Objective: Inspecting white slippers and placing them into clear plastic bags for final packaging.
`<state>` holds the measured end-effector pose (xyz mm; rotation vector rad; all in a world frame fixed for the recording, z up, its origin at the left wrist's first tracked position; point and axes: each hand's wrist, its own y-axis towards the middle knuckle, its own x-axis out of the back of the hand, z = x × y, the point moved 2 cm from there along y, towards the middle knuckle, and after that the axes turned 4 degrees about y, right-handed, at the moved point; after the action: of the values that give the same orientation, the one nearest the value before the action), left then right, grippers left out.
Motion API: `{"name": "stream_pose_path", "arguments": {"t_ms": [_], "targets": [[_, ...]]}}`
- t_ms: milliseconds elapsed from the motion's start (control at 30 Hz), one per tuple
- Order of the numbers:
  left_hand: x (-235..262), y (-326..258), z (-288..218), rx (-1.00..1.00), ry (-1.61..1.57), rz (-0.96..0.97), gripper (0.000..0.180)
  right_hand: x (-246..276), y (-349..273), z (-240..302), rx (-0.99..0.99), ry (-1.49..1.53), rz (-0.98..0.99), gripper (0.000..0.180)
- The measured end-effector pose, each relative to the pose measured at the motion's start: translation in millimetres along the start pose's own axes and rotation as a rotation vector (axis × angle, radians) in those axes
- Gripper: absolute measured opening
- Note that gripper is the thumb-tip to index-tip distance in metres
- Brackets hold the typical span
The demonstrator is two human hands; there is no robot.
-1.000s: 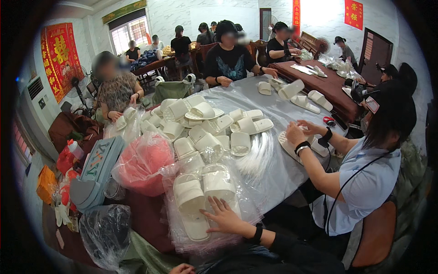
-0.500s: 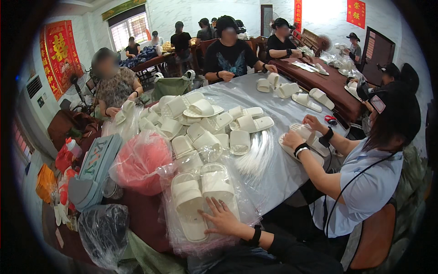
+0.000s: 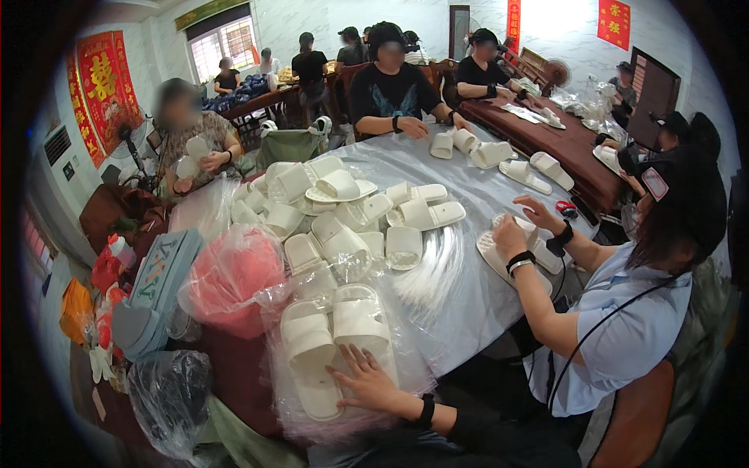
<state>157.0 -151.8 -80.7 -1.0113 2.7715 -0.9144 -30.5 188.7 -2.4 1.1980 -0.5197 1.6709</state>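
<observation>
I logged the right hand (image 3: 373, 384) flat and open-fingered, unmoved on the bagged pair of white slippers (image 3: 331, 343) beside the pink bag (image 3: 232, 277) — gripping nothing — left hand unseen.

A pair of white slide slippers (image 3: 335, 347) lies side by side, soles down, inside a clear plastic bag (image 3: 406, 374) at the near edge of the round table (image 3: 476, 281), straps toward the table's middle, heels toward its near rim.

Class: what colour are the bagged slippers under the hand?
White slippers, under the right hand; head view.
</observation>
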Motion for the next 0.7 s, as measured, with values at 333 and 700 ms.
{"name": "stream_pose_path", "arguments": {"t_ms": [333, 700], "targets": [[-45, -13, 10, -0.083, -0.045, -0.044, 0.040, 4, 0, 3, 0.027, 0.006, -0.022, 0.078], [-107, -74, 28, -0.122, -0.091, -0.185, 0.038, 0, 0, 0, 0.025, -0.009, -0.026, 0.080]]}}
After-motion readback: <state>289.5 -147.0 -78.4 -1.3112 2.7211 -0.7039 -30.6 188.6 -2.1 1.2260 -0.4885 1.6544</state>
